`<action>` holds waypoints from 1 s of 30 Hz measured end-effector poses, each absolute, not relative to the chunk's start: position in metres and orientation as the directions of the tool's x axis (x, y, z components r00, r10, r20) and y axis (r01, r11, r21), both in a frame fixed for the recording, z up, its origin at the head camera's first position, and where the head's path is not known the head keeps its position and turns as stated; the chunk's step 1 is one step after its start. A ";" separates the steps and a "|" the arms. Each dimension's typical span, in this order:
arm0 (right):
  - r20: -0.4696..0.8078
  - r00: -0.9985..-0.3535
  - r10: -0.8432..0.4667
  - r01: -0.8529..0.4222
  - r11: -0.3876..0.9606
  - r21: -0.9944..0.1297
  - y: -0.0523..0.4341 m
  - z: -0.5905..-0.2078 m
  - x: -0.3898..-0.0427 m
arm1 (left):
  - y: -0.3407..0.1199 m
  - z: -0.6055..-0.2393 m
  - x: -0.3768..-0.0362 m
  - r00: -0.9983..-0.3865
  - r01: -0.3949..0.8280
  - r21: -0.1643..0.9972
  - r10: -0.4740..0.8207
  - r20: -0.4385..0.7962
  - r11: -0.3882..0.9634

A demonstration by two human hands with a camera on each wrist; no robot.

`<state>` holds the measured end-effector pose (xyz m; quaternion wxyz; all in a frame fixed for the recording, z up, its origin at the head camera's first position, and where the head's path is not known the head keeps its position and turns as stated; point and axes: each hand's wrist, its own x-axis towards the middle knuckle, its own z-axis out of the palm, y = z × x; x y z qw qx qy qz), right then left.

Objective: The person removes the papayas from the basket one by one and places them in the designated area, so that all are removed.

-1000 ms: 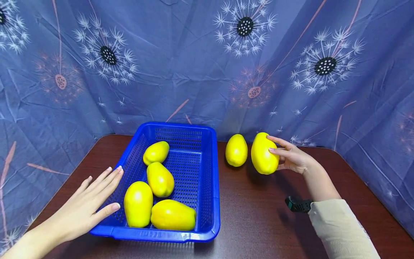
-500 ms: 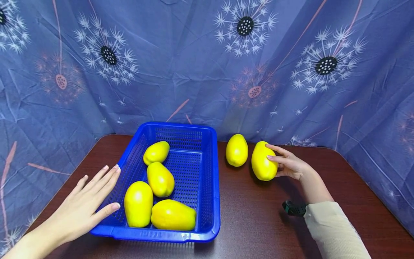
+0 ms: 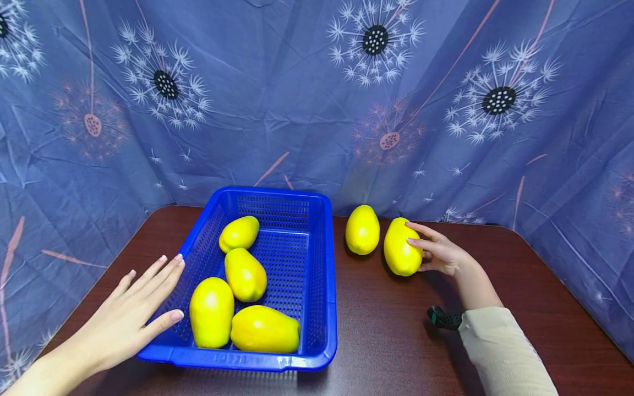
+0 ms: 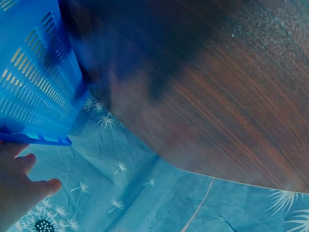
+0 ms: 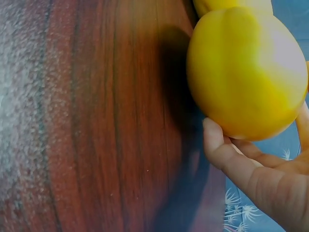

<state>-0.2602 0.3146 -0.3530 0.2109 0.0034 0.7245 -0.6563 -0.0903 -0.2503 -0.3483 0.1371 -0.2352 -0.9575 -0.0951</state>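
Note:
My right hand (image 3: 432,251) grips a yellow oval fruit (image 3: 400,247) that stands on the brown table (image 3: 396,335), fingers on its right side and thumb low against it. In the right wrist view the thumb of that hand (image 5: 251,176) curls under the fruit (image 5: 246,72). A second yellow fruit (image 3: 362,230) stands just left of it. My left hand (image 3: 134,311) lies flat, fingers straight, against the left wall of a blue perforated basket (image 3: 331,308), which holds several more yellow fruits (image 3: 245,274). The left wrist view shows the basket's wall (image 4: 34,82) and my left hand (image 4: 19,191).
A blue cloth with dandelion prints (image 3: 307,99) hangs behind and around the table. A black wrist strap (image 3: 443,318) sits at my right cuff. Bare tabletop lies in front of the two loose fruits and to the right of the basket.
My right hand has lowered the yellow fruit from above the table down onto it, beside the other loose fruit. The left hand and basket have stayed put.

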 end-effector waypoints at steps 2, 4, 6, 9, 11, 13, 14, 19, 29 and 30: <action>-0.311 -0.912 -0.265 0.283 0.139 -0.949 0.314 -0.353 -0.262 | -0.250 -0.348 -0.090 -0.851 0.478 0.118 0.426 0.307 0.870; -0.312 -0.914 -0.259 0.282 0.147 -0.948 0.313 -0.353 -0.264 | -0.250 -0.348 -0.090 -0.852 0.478 0.120 0.426 0.306 0.870; -0.313 -0.917 -0.248 0.281 0.158 -0.947 0.311 -0.353 -0.266 | -0.251 -0.348 -0.090 -0.851 0.479 0.121 0.426 0.307 0.870; -0.316 -0.921 -0.228 0.280 0.175 -0.944 0.308 -0.352 -0.268 | -0.251 -0.348 -0.090 -0.849 0.480 0.121 0.427 0.311 0.869; -0.319 -0.924 -0.212 0.284 0.181 -0.942 0.307 -0.351 -0.270 | -0.250 -0.348 -0.090 -0.849 0.481 0.121 0.427 0.312 0.868; -0.323 -0.926 -0.197 0.289 0.183 -0.940 0.306 -0.350 -0.272 | -0.250 -0.348 -0.090 -0.851 0.479 0.125 0.425 0.310 0.869; -0.324 -0.927 -0.191 0.290 0.187 -0.939 0.306 -0.349 -0.272 | -0.249 -0.347 -0.090 -0.852 0.478 0.128 0.424 0.307 0.869; -0.334 -0.926 -0.177 0.295 0.214 -0.931 0.304 -0.349 -0.281 | -0.248 -0.346 -0.090 -0.859 0.472 0.126 0.423 0.287 0.873; -0.324 -0.929 -0.177 0.285 0.213 -0.934 0.299 -0.354 -0.291 | -0.249 -0.345 -0.090 -0.860 0.471 0.123 0.424 0.284 0.874; -0.326 -0.929 -0.175 0.288 0.207 -0.935 0.299 -0.354 -0.292 | -0.249 -0.345 -0.090 -0.859 0.471 0.121 0.424 0.285 0.874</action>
